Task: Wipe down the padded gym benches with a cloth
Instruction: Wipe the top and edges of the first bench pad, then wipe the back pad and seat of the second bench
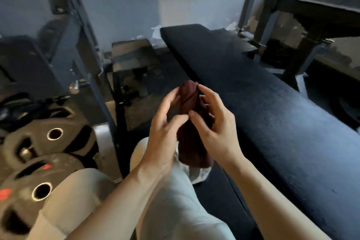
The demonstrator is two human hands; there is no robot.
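Observation:
A dark maroon cloth (190, 136) hangs bunched between both hands, just left of the long black padded bench (263, 115). My left hand (163, 132) holds the cloth's left side with curled fingers. My right hand (216, 124) pinches the cloth's right side, its fingers wrapped over the upper part. The bench pad runs from the far centre toward the near right, and neither hand touches it. A second padded bench (327, 11) stands at the far right, tilted on a dark frame.
Black weight plates (44, 181) lie stacked at the lower left. A dark metal rack frame (81, 41) rises on the left, and a small stand (132, 54) sits behind. My light-trousered legs (175, 210) fill the bottom centre. A grey wall is behind.

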